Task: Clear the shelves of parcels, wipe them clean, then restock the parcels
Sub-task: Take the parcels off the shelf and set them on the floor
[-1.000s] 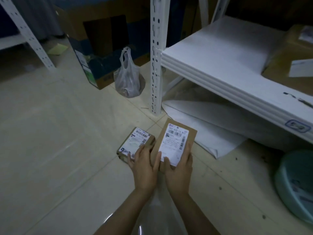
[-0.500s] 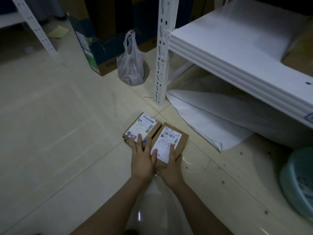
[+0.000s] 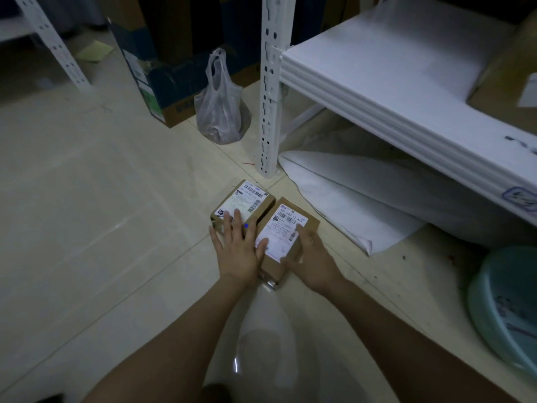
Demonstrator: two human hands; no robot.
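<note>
Two small brown parcels with white labels lie side by side on the tiled floor, touching. My left hand lies flat with straight fingers on the near end of the left parcel, and its thumb touches the right parcel's label. My right hand grips the right parcel round its near right edge. The white shelf stands to the right, bare at its near end. A large brown parcel sits on the shelf at the far right.
The shelf's white post stands just beyond the parcels. A plastic bag and a dark cardboard box sit behind it. White sheets lie under the shelf, a teal basin is at right, and a clear bag is by my arms.
The right parcel came down from a raised tilt to lie flat on the floor beside the left one. My right hand slid to its right edge.
</note>
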